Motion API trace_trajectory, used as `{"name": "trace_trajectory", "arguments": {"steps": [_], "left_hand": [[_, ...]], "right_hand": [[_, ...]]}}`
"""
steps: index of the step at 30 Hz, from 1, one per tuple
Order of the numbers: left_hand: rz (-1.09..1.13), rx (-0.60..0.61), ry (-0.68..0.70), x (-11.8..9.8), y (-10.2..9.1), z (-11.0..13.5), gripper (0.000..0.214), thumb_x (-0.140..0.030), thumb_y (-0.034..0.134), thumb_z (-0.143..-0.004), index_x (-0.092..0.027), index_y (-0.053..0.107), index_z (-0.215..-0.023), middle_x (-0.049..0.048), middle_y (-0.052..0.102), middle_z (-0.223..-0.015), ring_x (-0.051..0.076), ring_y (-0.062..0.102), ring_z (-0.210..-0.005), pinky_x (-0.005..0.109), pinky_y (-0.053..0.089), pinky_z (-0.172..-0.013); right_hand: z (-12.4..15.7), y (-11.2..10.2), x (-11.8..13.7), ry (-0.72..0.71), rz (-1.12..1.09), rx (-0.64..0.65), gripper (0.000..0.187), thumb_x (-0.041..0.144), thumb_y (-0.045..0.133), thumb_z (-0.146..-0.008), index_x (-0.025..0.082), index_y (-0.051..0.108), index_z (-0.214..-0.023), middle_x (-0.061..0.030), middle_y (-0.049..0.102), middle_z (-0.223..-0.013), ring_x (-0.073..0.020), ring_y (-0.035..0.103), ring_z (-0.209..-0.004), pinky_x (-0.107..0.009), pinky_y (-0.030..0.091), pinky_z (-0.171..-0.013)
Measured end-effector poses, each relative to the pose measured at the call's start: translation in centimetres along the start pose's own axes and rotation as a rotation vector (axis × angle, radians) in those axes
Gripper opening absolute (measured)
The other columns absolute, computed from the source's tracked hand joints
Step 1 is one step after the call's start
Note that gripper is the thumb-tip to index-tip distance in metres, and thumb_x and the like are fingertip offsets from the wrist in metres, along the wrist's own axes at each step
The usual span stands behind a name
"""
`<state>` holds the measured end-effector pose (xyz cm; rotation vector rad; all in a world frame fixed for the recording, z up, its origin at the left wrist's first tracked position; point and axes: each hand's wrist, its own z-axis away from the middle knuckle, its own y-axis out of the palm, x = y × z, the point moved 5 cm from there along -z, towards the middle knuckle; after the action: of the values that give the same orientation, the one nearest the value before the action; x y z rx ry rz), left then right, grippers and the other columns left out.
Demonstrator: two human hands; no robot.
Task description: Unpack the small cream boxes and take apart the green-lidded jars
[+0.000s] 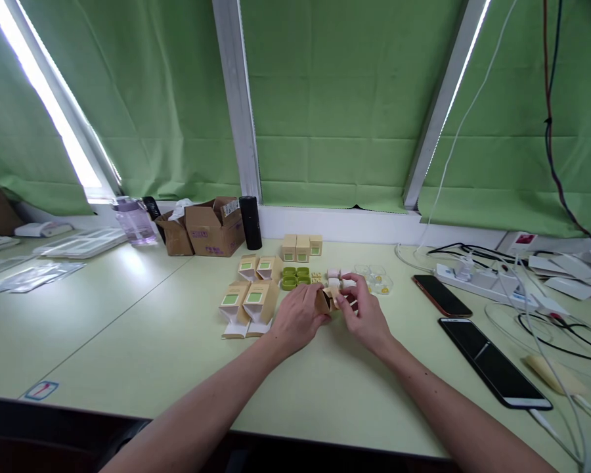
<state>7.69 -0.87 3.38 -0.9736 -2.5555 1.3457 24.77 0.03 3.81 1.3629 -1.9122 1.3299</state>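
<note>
Progress is looking partial: the left hand (298, 316) is gripping a small tan carton (326, 299) over the table (128, 315), the right hand (368, 315) pinching its open end, while three closed cartons (302, 247) are standing behind and four open cartons (259, 299) are lying beside.

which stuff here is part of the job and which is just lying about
In hand: small tan cardboard box between left hand and right hand; open tan green-labelled cartons; green plastic trays.
Lying about: black phones; white power strip; black cylindrical flask.
</note>
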Motion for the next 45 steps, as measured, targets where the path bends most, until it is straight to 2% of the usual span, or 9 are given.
{"name": "trace_trajectory", "arguments": {"steps": [6,11,15,19,25,30,36,41,45], "left_hand": [[-0.025,0.011,-0.009,0.1,0.0,-0.1,0.060,-0.031,0.082,-0.084,-0.021,0.044,-0.130,0.0094,0.068,-0.108,0.030,0.068,-0.099,0.043,0.056,-0.083],[-0.045,0.026,0.013,0.1,-0.2,-0.3,0.052,-0.031,0.081,-0.085,-0.023,0.047,-0.123,0.0071,0.069,-0.104,0.029,0.068,-0.096,0.042,0.055,-0.081],[-0.029,0.039,0.033,0.0,-0.3,-0.4,0.046,-0.028,0.079,-0.086,-0.024,0.049,-0.121,0.0065,0.070,-0.108,0.028,0.068,-0.098,0.041,0.055,-0.081],[-0.039,0.026,0.031,-0.2,-0.5,-0.4,0.050,-0.027,0.080,-0.086,-0.024,0.049,-0.125,0.0075,0.070,-0.110,0.029,0.068,-0.100,0.043,0.055,-0.084],[-0.032,0.013,0.049,-0.1,-0.3,-0.3,0.064,-0.027,0.079,-0.086,-0.023,0.043,-0.138,0.0096,0.070,-0.114,0.030,0.068,-0.104,0.045,0.056,-0.087],[-0.050,0.005,0.055,0.2,0.1,-0.2,0.074,-0.029,0.078,-0.087,-0.021,0.036,-0.147,0.0109,0.069,-0.111,0.030,0.068,-0.101,0.045,0.056,-0.087],[-0.059,0.004,0.055,0.3,0.3,0.0,0.078,-0.026,0.074,-0.089,-0.021,0.030,-0.153,0.0113,0.070,-0.109,0.031,0.070,-0.101,0.047,0.056,-0.087],[-0.071,-0.016,0.073,0.0,0.4,0.0,0.074,-0.024,0.071,-0.091,-0.020,0.031,-0.153,0.0121,0.071,-0.111,0.031,0.070,-0.104,0.047,0.057,-0.088],[-0.065,-0.011,0.077,-0.1,0.4,0.0,0.073,-0.021,0.071,-0.091,-0.018,0.032,-0.152,0.0132,0.072,-0.112,0.032,0.070,-0.105,0.047,0.057,-0.089]], "right_hand": [[-0.6,-0.3,-1.3,0.069,-0.243,-0.009,0.040,0.051,0.054,-0.097,0.025,0.049,-0.127,-0.0046,0.073,-0.091,-0.0202,0.067,-0.074,-0.031,0.059,-0.057],[-1.6,-1.1,-2.7,0.092,-0.335,-0.114,0.036,0.050,0.057,-0.095,0.023,0.055,-0.119,-0.0098,0.069,-0.112,-0.0227,0.067,-0.093,-0.035,0.064,-0.063],[-2.1,-2.4,-3.0,-0.034,-0.180,-0.258,0.029,0.031,0.055,-0.093,0.024,0.056,-0.121,-0.0117,0.066,-0.123,-0.0243,0.065,-0.104,-0.038,0.063,-0.073],[-2.1,-3.2,-2.3,-0.272,0.060,-0.319,0.040,0.012,0.049,-0.086,0.024,0.061,-0.122,-0.0118,0.065,-0.125,-0.0270,0.060,-0.115,-0.045,0.061,-0.084],[-1.5,-2.9,-1.1,-0.587,0.237,-0.298,0.039,0.002,0.044,-0.087,0.026,0.070,-0.103,-0.0081,0.074,-0.106,-0.0282,0.062,-0.112,-0.054,0.057,-0.096],[-1.1,-2.7,-0.7,-0.708,0.280,-0.287,0.050,0.000,0.043,-0.084,0.025,0.070,-0.118,-0.0088,0.076,-0.108,-0.0273,0.068,-0.111,-0.055,0.061,-0.094],[0.1,-1.8,1.3,-0.786,0.308,-0.206,0.050,0.005,0.044,-0.087,0.029,0.070,-0.123,-0.0075,0.077,-0.114,-0.0262,0.072,-0.114,-0.057,0.059,-0.102],[1.6,-0.4,3.4,-0.872,0.302,-0.124,0.044,0.007,0.045,-0.093,0.028,0.069,-0.124,-0.0086,0.077,-0.114,-0.0253,0.072,-0.113,-0.052,0.062,-0.098],[1.7,0.1,3.2,-0.811,0.299,-0.088,0.043,0.010,0.043,-0.095,0.027,0.069,-0.124,-0.0099,0.076,-0.112,-0.0258,0.072,-0.111,-0.051,0.063,-0.096]]}}
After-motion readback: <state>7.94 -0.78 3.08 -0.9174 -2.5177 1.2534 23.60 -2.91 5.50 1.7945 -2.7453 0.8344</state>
